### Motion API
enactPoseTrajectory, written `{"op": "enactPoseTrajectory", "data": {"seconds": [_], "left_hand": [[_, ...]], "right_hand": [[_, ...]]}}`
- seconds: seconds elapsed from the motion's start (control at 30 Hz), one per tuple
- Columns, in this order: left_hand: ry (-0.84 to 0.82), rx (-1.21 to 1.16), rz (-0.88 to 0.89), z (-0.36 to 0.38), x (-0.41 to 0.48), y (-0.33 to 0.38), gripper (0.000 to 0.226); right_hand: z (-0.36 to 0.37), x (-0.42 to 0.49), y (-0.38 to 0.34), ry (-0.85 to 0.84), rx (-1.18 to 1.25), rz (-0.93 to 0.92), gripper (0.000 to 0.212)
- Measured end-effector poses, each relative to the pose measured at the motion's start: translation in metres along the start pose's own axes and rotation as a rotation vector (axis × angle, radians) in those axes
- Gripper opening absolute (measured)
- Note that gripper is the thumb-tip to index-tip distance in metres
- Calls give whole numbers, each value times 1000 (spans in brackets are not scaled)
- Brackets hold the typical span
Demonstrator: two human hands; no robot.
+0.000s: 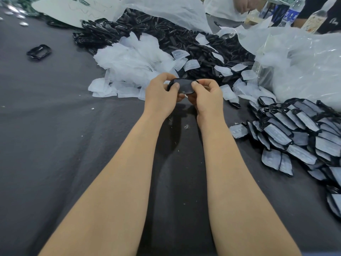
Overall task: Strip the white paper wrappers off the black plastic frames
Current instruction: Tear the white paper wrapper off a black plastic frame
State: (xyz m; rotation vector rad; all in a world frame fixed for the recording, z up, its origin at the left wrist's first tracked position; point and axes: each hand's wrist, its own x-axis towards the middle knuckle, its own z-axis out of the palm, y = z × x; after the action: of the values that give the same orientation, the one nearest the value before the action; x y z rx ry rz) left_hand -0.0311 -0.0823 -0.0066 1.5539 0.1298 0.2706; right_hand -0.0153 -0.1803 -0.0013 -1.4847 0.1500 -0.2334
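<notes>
- Hands meet above the middle of the bench [55, 130], which is covered in dark grey cloth; both forearms reach in from the near edge.
- Left hand [162, 95] pinches the left end of a black frame [183, 85], thumb on top and fingers curled beneath.
- Right hand [208, 97] pinches the frame's right end the same way, thumb tip pressed on its upper face.
- The held frame sits level between the two hands, off the cloth; whether any paper is left on it cannot be told.
- A heap of white wrappers [132, 60] lies just beyond the hands, towards the far edge.
- Behind and beside it spreads a pile of bare black frames [166, 34], with loose wrappers scattered over it.
- Along the right edge lies a stack of wrapped frames [295, 126], overlapping one another.
- A crumpled clear plastic bag [304, 67] lies beyond that stack, near the far right corner.
- One lone frame [39, 52] lies well apart, near the left edge.
- Bottles [293, 12] stand at the far right corner, and another person's hand [243, 4] shows at the far edge.
</notes>
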Motion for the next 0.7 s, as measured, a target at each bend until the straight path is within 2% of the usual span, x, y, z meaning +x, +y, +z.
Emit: {"op": "enactPoseTrajectory", "data": {"seconds": [0.13, 0.23, 0.37, 0.6, 0.7], "left_hand": [[16, 21, 8, 1, 0, 0, 11], [47, 20, -18, 0, 1, -1, 9], [69, 46, 0, -1, 0, -2, 8], [22, 177, 76, -1, -1, -4, 19], [50, 130, 49, -2, 0, -3, 19]], "right_hand": [[0, 0, 0, -2, -5, 14, 16], [1, -1, 3, -55, -131, -44, 9], [2, -5, 6, -54, -280, -130, 14], [-2, -4, 5, -29, -245, -121, 14], [0, -5, 4, -71, -228, -105, 19]]}}
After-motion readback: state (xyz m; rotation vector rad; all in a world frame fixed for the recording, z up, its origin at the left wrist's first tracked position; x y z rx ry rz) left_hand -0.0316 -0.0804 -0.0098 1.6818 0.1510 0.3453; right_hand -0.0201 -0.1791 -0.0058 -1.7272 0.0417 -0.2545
